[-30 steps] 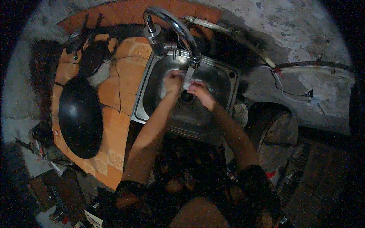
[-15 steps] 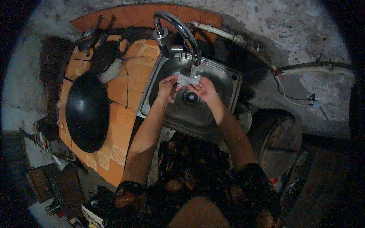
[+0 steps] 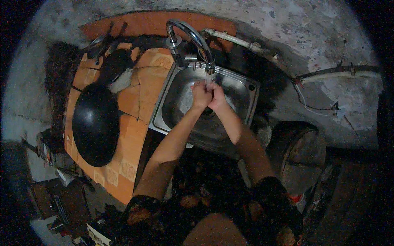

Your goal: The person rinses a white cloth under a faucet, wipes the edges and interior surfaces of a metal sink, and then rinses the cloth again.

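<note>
My left hand [image 3: 201, 96] and my right hand [image 3: 217, 96] are pressed together, fingers curled, over the steel sink [image 3: 180, 130]. They are closed around a small white cloth, which is now almost wholly hidden between them. Water runs onto them from the tall curved chrome faucet [image 3: 193, 30], whose spout ends just above the fingers. Below the wrists, the dark drain [image 3: 209, 111] is partly covered.
Left of the sink, a large black wok-shaped lid or pan [image 3: 95, 125] rests on an orange tiled counter [image 3: 133, 135]. A big dark round container [image 3: 301, 149] stands at the right. A pale pipe [image 3: 234, 37] follows the wall behind the faucet.
My hands have come together from either side of the spread white cloth. The cloth has been gathered in and has gone out of sight between them.
</note>
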`<state>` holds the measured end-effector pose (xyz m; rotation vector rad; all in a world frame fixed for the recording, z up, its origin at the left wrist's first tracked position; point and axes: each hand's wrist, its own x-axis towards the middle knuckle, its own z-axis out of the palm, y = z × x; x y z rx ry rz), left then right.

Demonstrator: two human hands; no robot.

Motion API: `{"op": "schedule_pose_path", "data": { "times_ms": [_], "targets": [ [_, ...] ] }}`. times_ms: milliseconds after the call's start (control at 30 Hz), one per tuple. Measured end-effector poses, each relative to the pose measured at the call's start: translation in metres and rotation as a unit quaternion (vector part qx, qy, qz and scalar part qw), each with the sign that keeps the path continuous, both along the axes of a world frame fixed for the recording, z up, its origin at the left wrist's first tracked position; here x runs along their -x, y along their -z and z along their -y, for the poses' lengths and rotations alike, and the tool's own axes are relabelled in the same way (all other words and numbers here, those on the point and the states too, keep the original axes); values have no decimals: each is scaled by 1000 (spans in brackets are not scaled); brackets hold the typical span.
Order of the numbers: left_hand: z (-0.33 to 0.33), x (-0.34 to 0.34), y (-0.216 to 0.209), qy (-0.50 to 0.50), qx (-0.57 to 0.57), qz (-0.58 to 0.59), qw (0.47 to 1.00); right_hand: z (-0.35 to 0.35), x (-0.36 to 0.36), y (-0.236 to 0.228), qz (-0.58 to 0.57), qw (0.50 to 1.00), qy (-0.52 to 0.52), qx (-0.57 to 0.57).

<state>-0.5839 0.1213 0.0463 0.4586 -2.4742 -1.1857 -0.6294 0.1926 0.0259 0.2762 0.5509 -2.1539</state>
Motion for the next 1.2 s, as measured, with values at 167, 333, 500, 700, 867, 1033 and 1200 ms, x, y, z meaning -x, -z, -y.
{"op": "schedule_pose_path", "data": {
  "times_ms": [167,333,500,700,867,1033,1200],
  "targets": [
    [25,0,0,-84,252,9,964,15,6,-1,-65,993,-18,-92],
    [44,-20,-26,-85,-398,4,913,29,14,-62,-92,982,-59,-154],
    [46,-27,-36,3,-393,6,920,21,53,-72,-299,953,-27,-42],
    [35,-38,-78,60,-427,35,902,-15,19,-57,-213,941,-18,-264],
    [25,-37,-64,130,-306,18,943,-20,-20,-10,35,992,-55,-104],
    [16,-36,-19,-26,-137,-44,989,-15,-18,-5,-196,945,-76,-251],
    [23,-43,52,16,-798,-58,600,19,-47,-52,-466,658,-171,-567]
  ]
}}
